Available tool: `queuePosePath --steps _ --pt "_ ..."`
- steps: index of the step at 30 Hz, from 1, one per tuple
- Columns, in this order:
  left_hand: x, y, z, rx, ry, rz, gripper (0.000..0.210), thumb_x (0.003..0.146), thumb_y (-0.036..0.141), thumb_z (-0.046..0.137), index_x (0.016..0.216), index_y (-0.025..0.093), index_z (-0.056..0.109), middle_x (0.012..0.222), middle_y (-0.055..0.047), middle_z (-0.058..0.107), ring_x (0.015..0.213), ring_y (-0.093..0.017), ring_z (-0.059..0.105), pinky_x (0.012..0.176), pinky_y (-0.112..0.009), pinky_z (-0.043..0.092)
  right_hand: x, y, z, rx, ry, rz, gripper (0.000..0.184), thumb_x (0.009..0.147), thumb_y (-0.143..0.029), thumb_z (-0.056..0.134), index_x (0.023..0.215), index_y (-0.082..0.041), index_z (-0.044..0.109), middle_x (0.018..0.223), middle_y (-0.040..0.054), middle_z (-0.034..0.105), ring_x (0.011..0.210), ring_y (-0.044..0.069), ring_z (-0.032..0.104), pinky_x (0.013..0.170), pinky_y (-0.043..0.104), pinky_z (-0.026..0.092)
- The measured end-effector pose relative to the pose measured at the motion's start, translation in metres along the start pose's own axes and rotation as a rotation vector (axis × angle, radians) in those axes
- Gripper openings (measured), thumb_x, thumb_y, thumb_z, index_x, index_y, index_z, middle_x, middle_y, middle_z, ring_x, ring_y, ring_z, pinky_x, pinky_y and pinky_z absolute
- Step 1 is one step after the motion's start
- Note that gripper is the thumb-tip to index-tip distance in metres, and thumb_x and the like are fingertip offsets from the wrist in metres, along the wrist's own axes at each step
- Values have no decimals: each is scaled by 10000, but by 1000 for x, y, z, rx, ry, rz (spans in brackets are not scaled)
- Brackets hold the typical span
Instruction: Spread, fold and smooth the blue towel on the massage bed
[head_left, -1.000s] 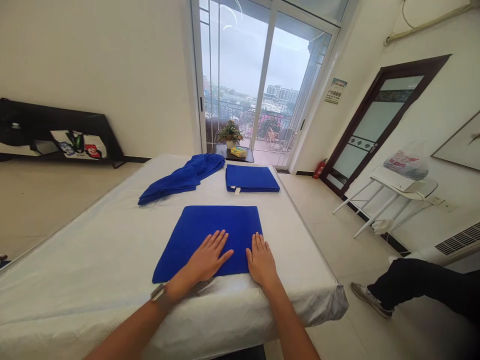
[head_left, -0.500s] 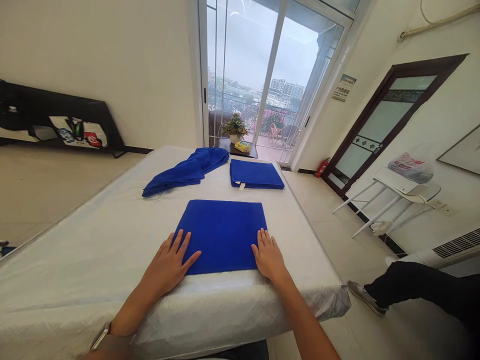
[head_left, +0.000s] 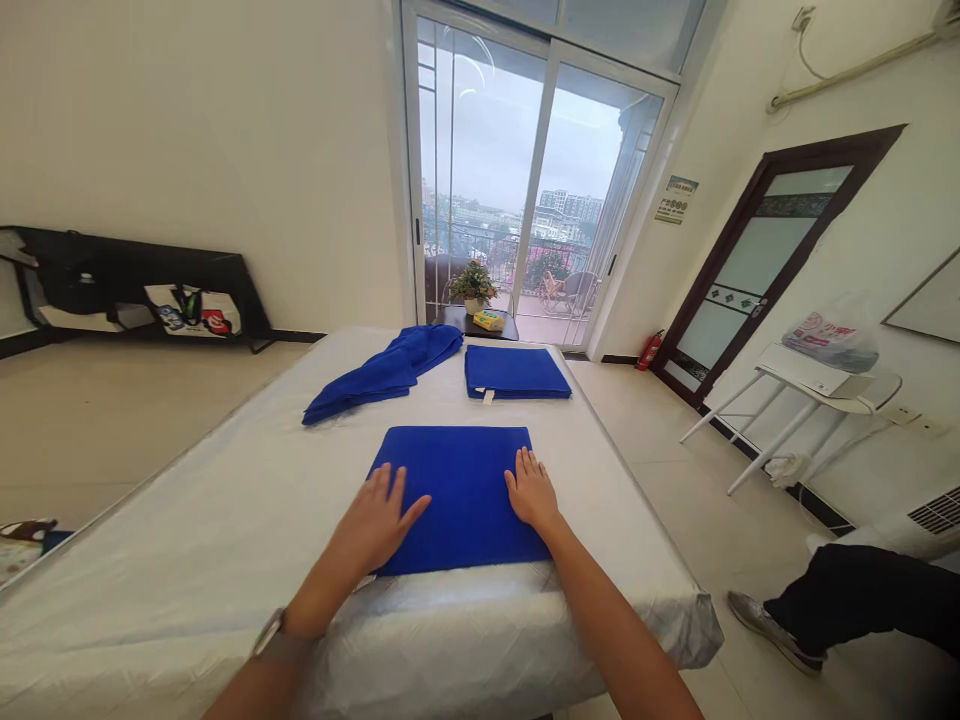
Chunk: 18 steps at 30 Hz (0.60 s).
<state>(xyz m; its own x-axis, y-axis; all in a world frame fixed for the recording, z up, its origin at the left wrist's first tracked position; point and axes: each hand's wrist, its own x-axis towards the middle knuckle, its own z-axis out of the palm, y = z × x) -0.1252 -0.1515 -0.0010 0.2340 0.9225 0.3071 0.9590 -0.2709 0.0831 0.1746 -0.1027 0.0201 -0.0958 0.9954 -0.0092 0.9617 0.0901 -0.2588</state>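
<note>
A folded blue cloth (head_left: pixel 465 510) lies flat near the front edge of the covered table (head_left: pixel 247 520). On its left side is my left hand (head_left: pixel 380 515), fingers spread, with nothing gripped. My right hand (head_left: pixel 532 487) rests flat on the cloth's right side, fingers stretched forward. Behind it sits a neat stack of folded blue cloths (head_left: pixel 517 370) with a small white tag hanging from its front. Further left, a loose, crumpled blue cloth (head_left: pixel 386 375) stretches diagonally over the white cover.
Beyond the table's far end, a small dark stand holds a potted plant (head_left: pixel 472 285) and a yellow packet (head_left: pixel 489 320). At right stand a white chair (head_left: pixel 814 390) with a plastic bag on it and a person's leg (head_left: pixel 862 600). A black bench (head_left: pixel 135 280) lines the left wall.
My left hand has shifted inward to the right over the folded cloth. My right hand has stayed near the cloth's right edge. The camera view has tilted up slightly.
</note>
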Motion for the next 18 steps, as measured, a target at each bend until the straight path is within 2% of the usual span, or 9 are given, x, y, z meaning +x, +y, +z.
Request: queuePosePath --steps 1,3,6,9,11,13,15,18 --pt "15 20 -2 -11 -33 9 856 949 676 265 1498 35 408 1549 -255 406 1471 -367 336 1167 -523 322 -1 0 0 0 5 -3 678 1047 -447 156 1594 -47 187 1664 111 150 1542 214 107 1247 391 93" --pt "47 67 -3 -69 -99 169 840 972 667 193 1494 51 422 1560 -226 402 1480 -324 332 1194 -465 290 -3 1 -1 -18 16 -8 658 1049 -417 155 1591 -48 207 1661 119 168 1540 214 120 1244 389 100" --pt "87 131 7 -164 -102 357 788 1004 606 117 1521 74 382 1592 -183 362 1509 -267 274 1229 -422 219 -6 2 -5 -70 16 -35 616 1042 -351 202 1594 -76 220 1665 112 153 1542 197 98 1240 381 105" --pt "105 161 24 -254 -150 375 769 1014 571 95 1541 64 335 1600 -185 341 1510 -260 271 1236 -428 205 -9 3 -7 -98 -6 -58 615 1024 -314 265 1601 -106 209 1672 98 121 1544 182 69 1239 365 95" --pt "106 158 35 -284 -173 315 764 1011 580 114 1552 79 318 1604 -182 331 1509 -272 273 1236 -448 209 -9 2 -7 -86 -2 -45 616 1030 -323 242 1598 -87 211 1669 107 134 1543 185 85 1238 360 95" --pt "102 141 40 -278 -163 262 772 1003 605 140 1557 97 314 1612 -173 314 1518 -282 246 1241 -465 188 -8 1 -7 -65 13 -28 620 1039 -341 199 1589 -56 221 1663 120 162 1540 190 109 1238 362 99" --pt "96 113 38 -243 -165 216 811 988 641 148 1556 85 310 1623 -173 284 1528 -286 210 1247 -465 158 -6 0 -6 -46 19 -13 632 1042 -358 182 1586 -39 219 1660 123 175 1539 194 120 1240 367 98" --pt "86 56 28 -176 -223 105 877 966 686 131 1559 57 281 1637 -173 238 1535 -291 174 1246 -460 143 -4 0 -5 -24 4 6 641 1044 -376 156 1591 -44 200 1665 108 157 1540 193 112 1243 372 89"
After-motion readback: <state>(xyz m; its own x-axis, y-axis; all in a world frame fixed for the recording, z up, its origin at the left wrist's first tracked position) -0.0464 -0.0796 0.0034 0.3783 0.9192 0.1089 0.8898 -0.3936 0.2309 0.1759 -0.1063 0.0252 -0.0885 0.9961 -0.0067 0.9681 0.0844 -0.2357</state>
